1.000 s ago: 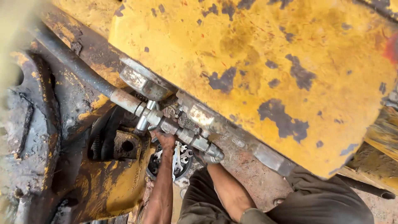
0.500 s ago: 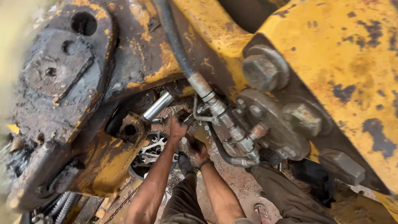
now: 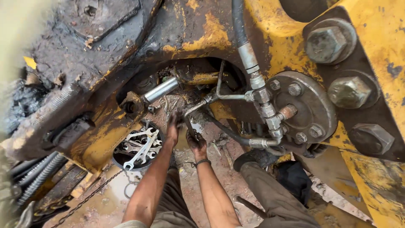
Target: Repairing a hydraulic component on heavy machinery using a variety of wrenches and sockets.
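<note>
1. Half a second back we saw our two hands bunched together low under the grimy yellow steel machine frame (image 3: 211, 38); now the view has drawn closer and swung, and the hands sit a little apart, reaching up into the dark opening.
2. Our left hand (image 3: 174, 126) is raised with fingers extended against the lower end of the thin bent metal tube (image 3: 219, 90); whether it grips or only presses we cannot tell.
3. Our right hand (image 3: 196, 143) is clenched around a slim dark tool or rod (image 3: 190, 126) that runs up toward the same tube end. A dark band circles that wrist.
4. The tube itself lies where it lay before, looping from the opening to the grey hose fittings (image 3: 263, 101) beside the round bolted steel flange (image 3: 301, 105); the black rubber hydraulic hose (image 3: 237, 21) drops into those fittings from above.
5. The shift suggests, in our judgement, that the work has moved from fumbling below to bearing directly on the tube's joint, with both hands now committed there.
6. Left of our forearm, a black round tub of silver spanners (image 3: 137, 147) rests on the muddy ground, well within reach, and a short polished steel pin (image 3: 159, 89) juts from the frame above it.
</note>
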